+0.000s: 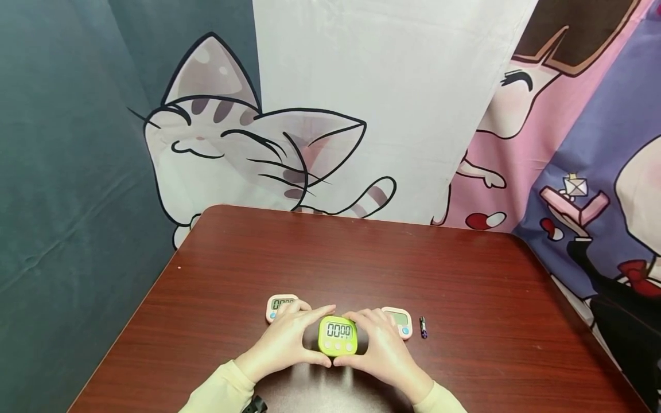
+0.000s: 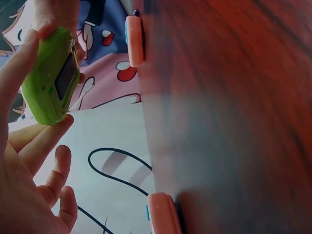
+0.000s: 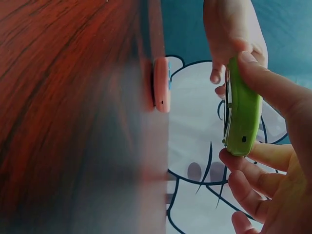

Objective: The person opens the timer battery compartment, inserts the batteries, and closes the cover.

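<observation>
A lime-green digital timer (image 1: 337, 336) is held up off the table between both hands, its display showing zeros toward the head camera. My left hand (image 1: 283, 344) pinches its left side, thumb at the lower edge and forefinger at the upper. The right hand (image 1: 383, 347) grips the opposite side the same way. From the left wrist, the green timer (image 2: 48, 78) shows its rounded back, with the last two fingers bent free of it. In the right wrist view the timer's edge (image 3: 246, 114) lies between thumb and fingertips.
Behind the left hand a pink-rimmed timer (image 1: 273, 310) lies on the dark red table (image 1: 330, 252), partly covered by fingers. Another pink-rimmed timer (image 1: 403, 322) lies by the right hand, its screen blank. A small dark battery-like cylinder (image 1: 423, 327) sits to its right. Cartoon-printed curtains (image 1: 413, 86) hang behind.
</observation>
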The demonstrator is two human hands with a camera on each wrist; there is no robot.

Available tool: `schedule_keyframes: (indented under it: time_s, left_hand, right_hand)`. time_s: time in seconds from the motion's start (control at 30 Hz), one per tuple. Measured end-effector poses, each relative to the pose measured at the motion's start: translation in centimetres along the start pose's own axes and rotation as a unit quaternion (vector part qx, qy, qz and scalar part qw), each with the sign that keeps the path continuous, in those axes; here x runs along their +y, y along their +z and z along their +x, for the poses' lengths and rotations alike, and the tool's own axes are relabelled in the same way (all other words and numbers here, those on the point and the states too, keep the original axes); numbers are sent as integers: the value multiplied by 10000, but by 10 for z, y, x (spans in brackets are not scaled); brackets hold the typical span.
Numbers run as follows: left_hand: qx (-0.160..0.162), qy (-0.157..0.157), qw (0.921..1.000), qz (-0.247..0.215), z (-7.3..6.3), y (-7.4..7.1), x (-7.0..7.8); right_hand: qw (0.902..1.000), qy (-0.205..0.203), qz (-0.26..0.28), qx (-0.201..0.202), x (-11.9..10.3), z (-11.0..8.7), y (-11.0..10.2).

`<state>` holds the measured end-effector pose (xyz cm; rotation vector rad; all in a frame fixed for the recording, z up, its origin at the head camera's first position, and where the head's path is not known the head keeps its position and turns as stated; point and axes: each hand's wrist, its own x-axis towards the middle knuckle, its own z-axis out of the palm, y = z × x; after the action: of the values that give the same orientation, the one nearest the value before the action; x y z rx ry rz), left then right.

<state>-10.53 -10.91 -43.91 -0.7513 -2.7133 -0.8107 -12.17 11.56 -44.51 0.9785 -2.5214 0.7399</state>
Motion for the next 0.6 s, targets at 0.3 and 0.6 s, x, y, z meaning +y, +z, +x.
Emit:
schedule_keyframes:
  time_s: [0.3,0.6]
  left_hand:
    - [275,446,9969,585,1,3,-3]
    - [137,261,9977,617,5,4,-8]
  right_hand:
    - [10000,25,-73,-51,1,0,0]
    - [9995,117,-120,-282,4,5,4]
